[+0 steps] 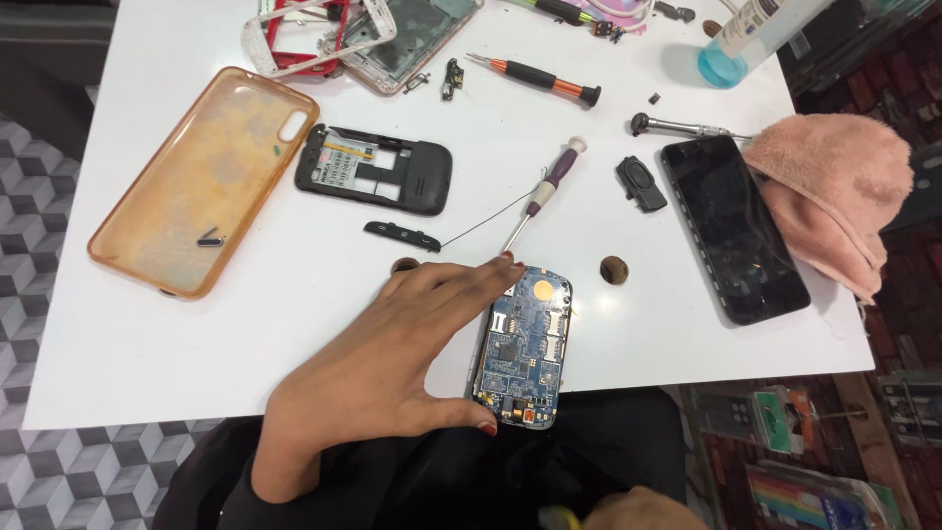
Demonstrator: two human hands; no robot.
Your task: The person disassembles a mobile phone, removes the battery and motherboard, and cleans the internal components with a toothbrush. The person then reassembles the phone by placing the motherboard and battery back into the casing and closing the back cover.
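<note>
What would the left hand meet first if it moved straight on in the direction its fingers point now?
Probably the purple-handled screwdriver: the left hand's fingertips lie beside the blue circuit board, almost at the screwdriver's tip.

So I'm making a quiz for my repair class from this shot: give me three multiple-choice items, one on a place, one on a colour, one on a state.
1. Where does the blue circuit board lie?
A. at the table's near edge
B. on the pink cloth
C. inside the orange case

2. What colour is the handle of the screwdriver just beyond the board?
A. green
B. purple and white
C. yellow

3. What is the left hand doing?
A. gripping a screwdriver
B. resting open against the board
C. lifting the dark phone

Key:
1 A, the board sits at the white table edge nearest the person.
2 B, purple grip, white cap.
3 B, fingers spread, thumb and fingertip touching the board.
</note>
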